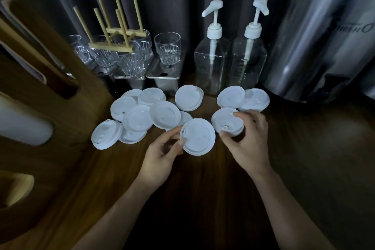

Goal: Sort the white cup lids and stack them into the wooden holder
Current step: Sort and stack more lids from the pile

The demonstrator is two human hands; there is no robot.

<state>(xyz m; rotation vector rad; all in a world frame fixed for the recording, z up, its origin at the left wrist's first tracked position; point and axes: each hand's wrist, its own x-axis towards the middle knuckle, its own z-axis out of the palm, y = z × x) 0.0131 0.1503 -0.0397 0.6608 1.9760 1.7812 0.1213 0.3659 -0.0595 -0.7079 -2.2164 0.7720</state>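
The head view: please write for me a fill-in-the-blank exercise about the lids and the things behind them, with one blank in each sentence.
1. The left hand holds a round lid whose colour is ____.
2. The right hand grips a second lid just to the ____ of it.
3. Behind the loose lids stand ____ clear pump bottles.
4. The wooden rack with upright sticks rests on drinking ____.
Missing words: white; right; two; glasses.

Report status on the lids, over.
Left hand pinches one lid. Right hand grips stacked lids. Loose lids scattered on table. Nothing blocking either hand.
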